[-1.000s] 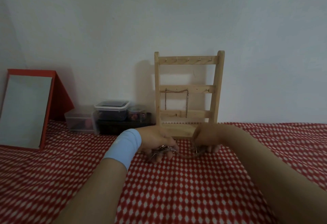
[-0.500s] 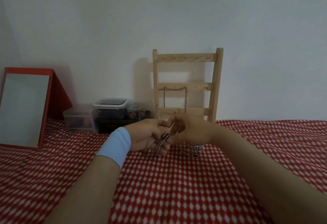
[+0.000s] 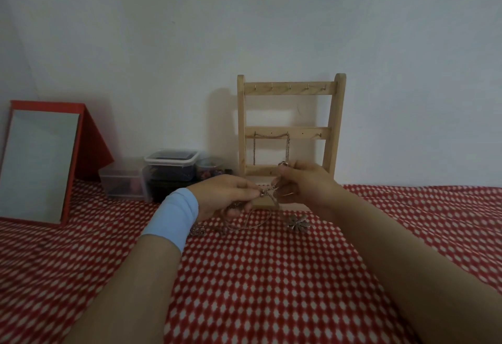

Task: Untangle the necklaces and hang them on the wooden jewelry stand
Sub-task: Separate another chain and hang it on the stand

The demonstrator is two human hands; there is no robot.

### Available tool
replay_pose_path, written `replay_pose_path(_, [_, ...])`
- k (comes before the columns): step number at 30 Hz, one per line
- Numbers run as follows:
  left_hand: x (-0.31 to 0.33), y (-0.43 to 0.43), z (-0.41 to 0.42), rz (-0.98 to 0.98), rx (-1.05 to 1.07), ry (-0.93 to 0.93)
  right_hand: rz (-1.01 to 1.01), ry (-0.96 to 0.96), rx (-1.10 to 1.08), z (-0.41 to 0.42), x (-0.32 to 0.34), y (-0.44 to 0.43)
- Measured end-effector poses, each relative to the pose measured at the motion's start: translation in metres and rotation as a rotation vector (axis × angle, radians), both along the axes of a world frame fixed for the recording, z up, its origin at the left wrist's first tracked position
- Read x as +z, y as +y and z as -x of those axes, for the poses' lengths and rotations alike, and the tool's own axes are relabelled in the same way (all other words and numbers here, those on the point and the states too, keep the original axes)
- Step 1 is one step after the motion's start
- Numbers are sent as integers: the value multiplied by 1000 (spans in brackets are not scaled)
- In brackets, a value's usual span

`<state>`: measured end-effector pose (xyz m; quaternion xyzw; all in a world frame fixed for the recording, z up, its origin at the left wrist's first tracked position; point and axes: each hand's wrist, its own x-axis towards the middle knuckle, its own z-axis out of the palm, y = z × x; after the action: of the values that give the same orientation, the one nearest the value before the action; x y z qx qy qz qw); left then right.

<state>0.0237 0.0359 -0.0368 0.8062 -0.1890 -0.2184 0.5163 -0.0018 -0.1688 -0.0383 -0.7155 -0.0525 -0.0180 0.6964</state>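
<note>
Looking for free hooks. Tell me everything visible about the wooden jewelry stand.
The wooden jewelry stand is pale, ladder-shaped: two uprights, three hooked crossbars. It stands upright on the red checked cloth. One chain hangs from the middle bar's left hooks; top hooks are bare. The right hand hides part of the lowest bar.

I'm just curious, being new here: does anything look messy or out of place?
Only the chains: they are tangled between the left hand and right hand, with loops and a pendant trailing on the cloth. The stand looks upright and undamaged. Nothing else stands out.
</note>
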Motion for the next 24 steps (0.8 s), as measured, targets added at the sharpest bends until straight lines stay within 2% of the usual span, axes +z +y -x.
replay_pose_path(4, [11, 4, 0, -230, -30, -153, -130, -6, -46, -2, -2, 6])
replay_pose_path(9, [23, -2, 8, -319, -14, 5, -146, 16, -17, 0, 1, 7])
replay_pose_path(12, [22, -8, 6, -384, -21, -117, -112, 41, 27, 0, 2, 6])
replay_pose_path(16, [5, -20, 4, -274, -76, -135, -122, 61, 45, -1, 0, 6])
replay_pose_path(21, [-15, -21, -1, 82, -19, -41, -133, 66, 26, -1, 1, 3])
replay_pose_path(24, [-22, -16, -2, 112, -54, -27, -105, 66, 39, -1, 0, 2])
